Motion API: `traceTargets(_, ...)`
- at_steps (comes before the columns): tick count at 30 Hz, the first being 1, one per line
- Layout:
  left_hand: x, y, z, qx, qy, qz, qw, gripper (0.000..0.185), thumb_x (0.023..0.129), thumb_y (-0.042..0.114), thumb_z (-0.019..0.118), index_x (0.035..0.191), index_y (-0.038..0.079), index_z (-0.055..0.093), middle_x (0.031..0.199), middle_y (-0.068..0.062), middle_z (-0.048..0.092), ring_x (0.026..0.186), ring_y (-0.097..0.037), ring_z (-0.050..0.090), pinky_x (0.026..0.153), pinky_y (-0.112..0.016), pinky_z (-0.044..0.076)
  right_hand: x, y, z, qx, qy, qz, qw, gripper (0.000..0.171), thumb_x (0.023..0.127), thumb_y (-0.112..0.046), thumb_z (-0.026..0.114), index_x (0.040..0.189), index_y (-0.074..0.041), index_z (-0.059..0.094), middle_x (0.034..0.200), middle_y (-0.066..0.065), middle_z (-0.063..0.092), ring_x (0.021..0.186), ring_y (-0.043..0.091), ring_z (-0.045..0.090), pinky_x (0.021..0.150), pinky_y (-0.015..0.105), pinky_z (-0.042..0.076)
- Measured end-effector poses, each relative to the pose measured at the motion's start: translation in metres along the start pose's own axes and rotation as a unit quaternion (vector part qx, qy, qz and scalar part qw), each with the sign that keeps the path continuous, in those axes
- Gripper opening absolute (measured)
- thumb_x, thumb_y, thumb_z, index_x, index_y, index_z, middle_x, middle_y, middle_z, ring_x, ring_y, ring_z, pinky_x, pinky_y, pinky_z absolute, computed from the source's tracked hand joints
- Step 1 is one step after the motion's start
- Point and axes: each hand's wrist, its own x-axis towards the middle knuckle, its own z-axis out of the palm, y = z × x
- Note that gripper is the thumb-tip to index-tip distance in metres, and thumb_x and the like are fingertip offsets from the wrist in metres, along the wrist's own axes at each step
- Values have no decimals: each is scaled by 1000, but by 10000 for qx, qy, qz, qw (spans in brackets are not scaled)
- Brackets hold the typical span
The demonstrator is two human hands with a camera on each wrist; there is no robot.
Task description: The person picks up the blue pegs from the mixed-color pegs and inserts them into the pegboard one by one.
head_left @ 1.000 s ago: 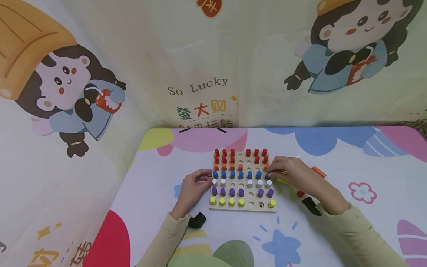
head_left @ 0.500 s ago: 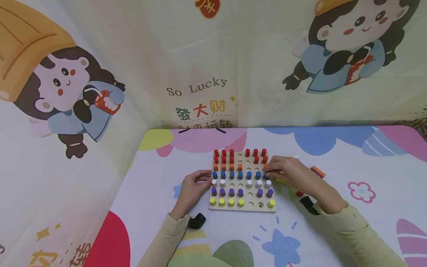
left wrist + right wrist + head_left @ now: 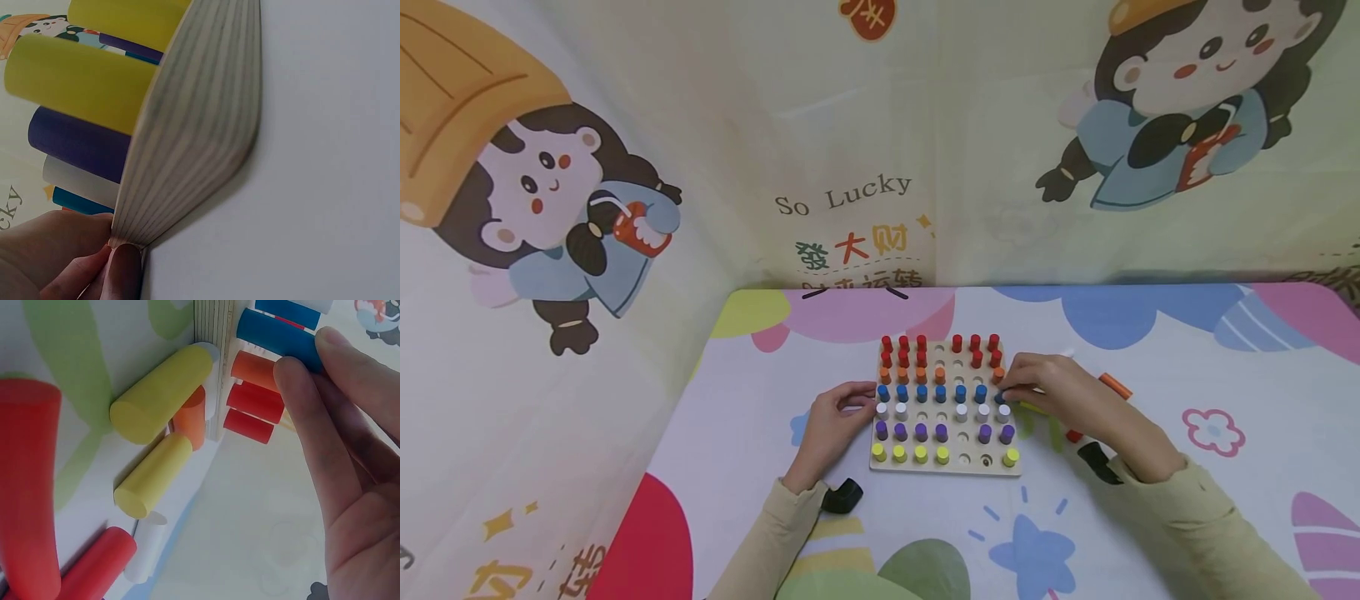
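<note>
A wooden pegboard (image 3: 945, 467) lies in the middle of the table with rows of red, orange, blue, white, purple and yellow pegs. Some holes stand empty. My right hand (image 3: 1003, 390) is at the board's right edge, and its fingertips (image 3: 294, 372) pinch the last blue peg (image 3: 275, 337) of the blue row. My left hand (image 3: 868, 406) holds the board's left edge. In the left wrist view its fingertips (image 3: 119, 265) press the wooden rim (image 3: 194, 125) beside yellow pegs (image 3: 75, 81) and a purple peg (image 3: 75, 140).
Loose pegs lie on the mat right of the board: two yellow (image 3: 162, 394), an orange (image 3: 1116, 386), red ones (image 3: 28, 487) and a white one (image 3: 144, 553). A printed cloth wall (image 3: 850, 167) rises behind the table and along its left side.
</note>
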Motion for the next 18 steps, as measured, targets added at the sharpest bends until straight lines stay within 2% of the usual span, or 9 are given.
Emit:
traceTargets(11,0,0,1,-65,17,-72,10000,30,90,18,73,120,12,70,116,-3,71,99,-15,67,87,-28,56,6,-1,3,32,-254,272,9993,19,83,-12,79,101,-10,79,89,-7,68,79,6,60,74,24,58)
traceTargets(18,-1,1,0,-39,41,-39,10000,30,90,17,73,119,12,70,114,-3,71,97,-15,67,86,-28,57,7,-2,3,67,-222,304,9993,19,84,-15,79,103,-10,78,91,-7,68,79,7,60,73,25,58)
